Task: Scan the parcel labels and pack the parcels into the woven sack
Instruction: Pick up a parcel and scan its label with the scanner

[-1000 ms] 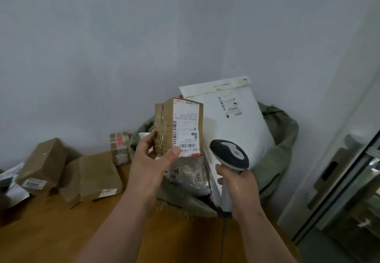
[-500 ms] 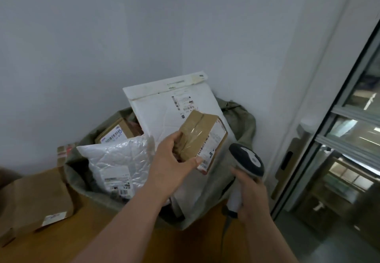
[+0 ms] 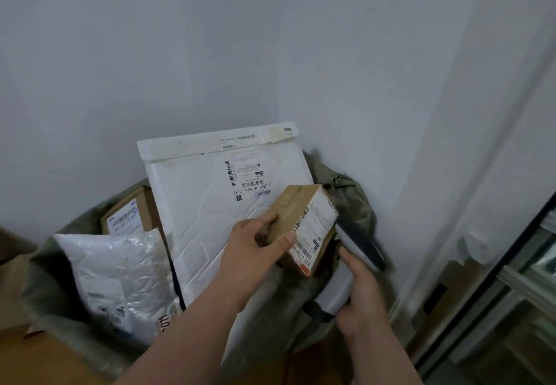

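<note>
Head view: the left hand (image 3: 255, 252) grasps a small brown parcel (image 3: 304, 222), tilted, over the green woven sack (image 3: 355, 201). At its 4 o'clock, the right hand (image 3: 361, 291) grips the scanner (image 3: 361, 244). A white mailer (image 3: 222, 204) stands in the sack at the parcel's 10 o'clock.

Bare forearms (image 3: 186, 336), no sleeves

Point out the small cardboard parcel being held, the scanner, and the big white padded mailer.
small cardboard parcel (image 3: 304, 219): head view, on its taped brown face beside the label.
scanner (image 3: 359, 244): head view, on its dark head above the right hand.
big white padded mailer (image 3: 210, 213): head view, on its creased front below the label.
</note>
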Available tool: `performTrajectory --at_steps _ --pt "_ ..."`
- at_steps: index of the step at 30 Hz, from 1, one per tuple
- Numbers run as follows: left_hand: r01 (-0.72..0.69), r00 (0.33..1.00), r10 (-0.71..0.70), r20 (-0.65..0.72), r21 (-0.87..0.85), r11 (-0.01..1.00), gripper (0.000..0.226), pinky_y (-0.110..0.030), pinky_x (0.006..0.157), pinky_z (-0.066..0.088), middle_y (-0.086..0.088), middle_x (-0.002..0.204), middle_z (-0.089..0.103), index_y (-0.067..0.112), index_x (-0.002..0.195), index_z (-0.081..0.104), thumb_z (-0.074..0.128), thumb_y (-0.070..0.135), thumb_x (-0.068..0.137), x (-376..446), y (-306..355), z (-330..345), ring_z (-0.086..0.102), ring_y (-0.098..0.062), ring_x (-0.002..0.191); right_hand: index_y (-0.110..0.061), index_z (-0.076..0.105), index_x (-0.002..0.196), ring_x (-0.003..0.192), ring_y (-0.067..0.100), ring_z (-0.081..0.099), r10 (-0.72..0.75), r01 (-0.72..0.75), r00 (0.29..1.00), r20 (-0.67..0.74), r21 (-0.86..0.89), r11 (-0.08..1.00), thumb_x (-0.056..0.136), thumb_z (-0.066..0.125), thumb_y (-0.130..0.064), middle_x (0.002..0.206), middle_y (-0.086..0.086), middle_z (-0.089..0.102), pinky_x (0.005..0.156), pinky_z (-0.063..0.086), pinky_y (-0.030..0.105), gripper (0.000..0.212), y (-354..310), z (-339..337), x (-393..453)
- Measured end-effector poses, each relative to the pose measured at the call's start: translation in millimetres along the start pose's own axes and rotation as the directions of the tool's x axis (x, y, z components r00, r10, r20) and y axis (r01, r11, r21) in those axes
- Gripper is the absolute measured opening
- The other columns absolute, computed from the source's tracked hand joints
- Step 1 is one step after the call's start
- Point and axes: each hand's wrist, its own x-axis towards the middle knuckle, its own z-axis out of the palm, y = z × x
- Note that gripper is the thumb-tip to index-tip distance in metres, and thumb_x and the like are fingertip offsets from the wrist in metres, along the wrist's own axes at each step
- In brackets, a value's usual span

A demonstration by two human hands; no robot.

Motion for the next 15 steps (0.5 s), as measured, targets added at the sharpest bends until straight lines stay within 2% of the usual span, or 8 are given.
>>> performTrajectory --at_steps 3,6,9,12,15 --pt "0.063 0.997 -0.066 -0.032 -0.081 0.995 0.047 -0.042 0.098 0.053 0.005 0.125 0.055 0.045 0.114 0.063 0.083 0.048 0.072 4.4 -0.2 11.8 0.061 -0.016 0.112 -0.019 0.067 0.117 0.103 0.040 0.064 -0.014 0.013 1.000 -0.014 -0.075 0.997 0.052 0.087 -0.038 0.111 0.017 0.070 0.092 0.053 0.056 0.070 -14.3 -9.3 9.7" --pt "0.066 0.993 -0.076 -0.095 -0.102 0.993 0.052 -0.044 0.095 0.055 0.003 0.124 0.061 0.050 0.107 0.063 0.081 0.060 0.060 5.7 3.1 19.0 0.065 -0.019 0.110 -0.018 0.068 0.112 0.099 0.041 0.064 0.034 -0.038 0.999 -0.036 -0.119 0.992 0.046 0.086 -0.038 0.106 0.019 0.070 0.082 0.055 0.050 0.071 -17.9 -19.0 16.1" --pt "0.059 0.989 -0.071 -0.129 -0.091 0.994 0.060 -0.045 0.096 0.055 0.001 0.123 0.064 0.047 0.108 0.062 0.075 0.066 0.053 6.1 6.4 25.0 0.066 -0.019 0.109 -0.015 0.070 0.111 0.100 0.042 0.065 0.132 -0.131 0.991 -0.003 -0.109 0.985 0.049 0.088 -0.033 0.104 0.021 0.072 0.084 0.055 0.051 0.067 -13.0 -20.6 22.6" --pt "0.073 0.989 -0.079 -0.124 -0.052 0.996 0.056 -0.045 0.097 0.054 0.000 0.122 0.063 0.044 0.114 0.063 0.078 0.059 0.062 5.3 9.3 26.4 0.065 -0.019 0.109 -0.013 0.070 0.113 0.102 0.042 0.065 0.154 -0.152 0.988 0.029 -0.076 0.985 0.054 0.087 -0.033 0.106 0.022 0.072 0.084 0.055 0.051 0.064 -8.3 -17.6 27.6" --pt "0.090 0.988 -0.093 -0.122 -0.030 0.995 0.053 -0.044 0.099 0.053 0.001 0.123 0.063 0.036 0.125 0.063 0.081 0.047 0.077 6.5 6.1 22.5 0.063 -0.016 0.108 -0.016 0.066 0.118 0.104 0.043 0.063 0.115 -0.115 0.993 0.012 -0.055 0.992 0.056 0.085 -0.035 0.112 0.021 0.068 0.093 0.052 0.056 0.068 -7.7 -17.4 28.0"
